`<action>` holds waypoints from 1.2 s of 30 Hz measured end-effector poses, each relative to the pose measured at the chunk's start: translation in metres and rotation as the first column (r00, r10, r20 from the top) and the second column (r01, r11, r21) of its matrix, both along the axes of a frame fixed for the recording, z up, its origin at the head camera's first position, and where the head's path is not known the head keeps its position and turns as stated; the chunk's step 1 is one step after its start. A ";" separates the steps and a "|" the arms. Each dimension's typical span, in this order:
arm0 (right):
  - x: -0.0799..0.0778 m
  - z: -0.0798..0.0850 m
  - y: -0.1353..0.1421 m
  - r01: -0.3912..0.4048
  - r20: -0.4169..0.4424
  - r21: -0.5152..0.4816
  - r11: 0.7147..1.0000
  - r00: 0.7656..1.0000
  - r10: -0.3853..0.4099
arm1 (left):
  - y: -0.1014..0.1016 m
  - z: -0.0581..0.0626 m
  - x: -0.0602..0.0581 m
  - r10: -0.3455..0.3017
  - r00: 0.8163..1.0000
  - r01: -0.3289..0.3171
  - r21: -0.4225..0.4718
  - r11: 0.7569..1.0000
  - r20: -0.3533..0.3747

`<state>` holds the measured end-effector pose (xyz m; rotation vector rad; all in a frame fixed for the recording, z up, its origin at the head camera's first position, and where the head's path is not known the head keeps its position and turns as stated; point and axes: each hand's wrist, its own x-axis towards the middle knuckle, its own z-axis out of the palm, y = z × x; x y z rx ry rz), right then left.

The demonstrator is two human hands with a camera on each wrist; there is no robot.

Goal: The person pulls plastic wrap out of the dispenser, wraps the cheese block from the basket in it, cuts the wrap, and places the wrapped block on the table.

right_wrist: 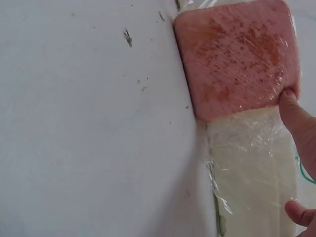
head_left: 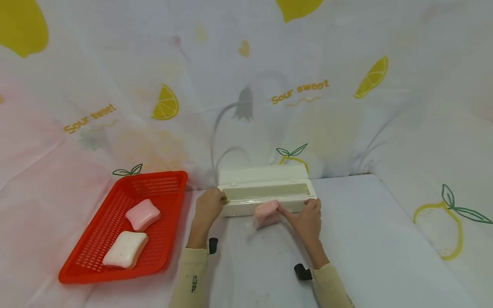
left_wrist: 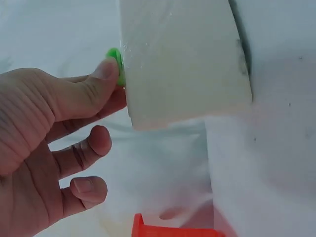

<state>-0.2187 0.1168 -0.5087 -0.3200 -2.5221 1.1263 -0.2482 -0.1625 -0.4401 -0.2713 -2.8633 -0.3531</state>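
A long white plastic wrap dispenser box (head_left: 239, 209) stands at the back of the table with its lid raised. At the box's left end my left hand (head_left: 209, 209) pinches a small green slider (left_wrist: 117, 61) between thumb and forefinger; its other fingers are loosely bent. A pink bar of soap (head_left: 266, 214) rests against the box's front, with clear plastic wrap (right_wrist: 242, 143) over it. My right hand (head_left: 308, 220) presses its straight thumb on the soap's right edge, while its fingers touch the box's right front corner. The film's far side is hidden.
To the left sits a red perforated basket (head_left: 169, 246); in it lie a pink soap bar (head_left: 142, 214) and a white soap bar (head_left: 125, 249). A lemon-printed cloth (head_left: 246, 64) hangs close behind the box. Black camera mounts (head_left: 302, 272) stick out from both wrists.
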 end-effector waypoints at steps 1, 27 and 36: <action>0.001 0.000 0.001 0.001 0.006 0.002 1.000 1.000 -0.001 | -0.005 -0.002 0.001 -0.005 1.000 0.005 0.030 1.000 0.000; 0.006 0.007 0.001 0.001 -0.067 0.106 0.994 0.998 0.006 | 0.001 -0.006 0.037 0.143 0.990 -0.142 0.147 0.979 0.001; 0.003 0.011 0.004 -0.123 -0.218 0.257 0.959 0.959 0.181 | 0.007 -0.019 0.044 0.195 0.938 -0.302 0.400 0.865 0.286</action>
